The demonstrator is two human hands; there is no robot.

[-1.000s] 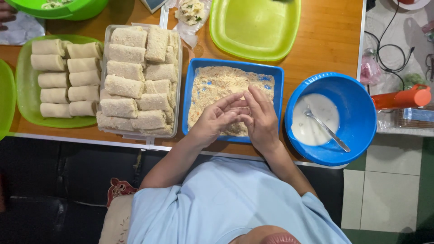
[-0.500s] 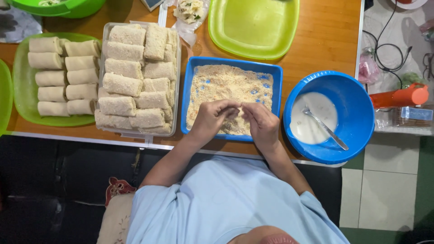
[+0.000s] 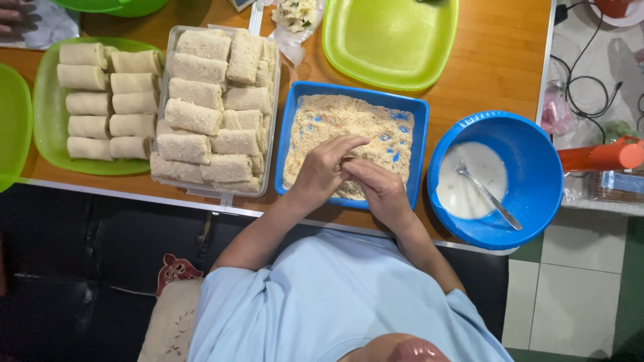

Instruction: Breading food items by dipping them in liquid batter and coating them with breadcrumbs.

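Note:
Both my hands are in the blue square tray [image 3: 290, 134] of breadcrumbs [image 3: 349, 117], near its front edge. My left hand [image 3: 323, 167] and my right hand [image 3: 380, 191] are cupped together around a crumb-coated roll [image 3: 348, 188], which is mostly hidden by my fingers. Left of the tray stands a clear box [image 3: 272, 100] stacked with several breaded rolls [image 3: 194, 117]. On the right, a blue bowl [image 3: 537, 174] holds white batter [image 3: 469, 181] and a metal spoon [image 3: 488, 196].
A green tray [image 3: 47, 144] with several plain rolls [image 3: 87, 100] lies at the far left. An empty green plate [image 3: 389, 40] sits behind the crumb tray. A bag of filling [image 3: 295, 13] lies at the back. Cables and an orange-handled item [image 3: 597, 155] are beyond the table's right edge.
My hands have drawn back toward the front edge of the crumb tray, still pressed together around the roll. Nothing else has moved.

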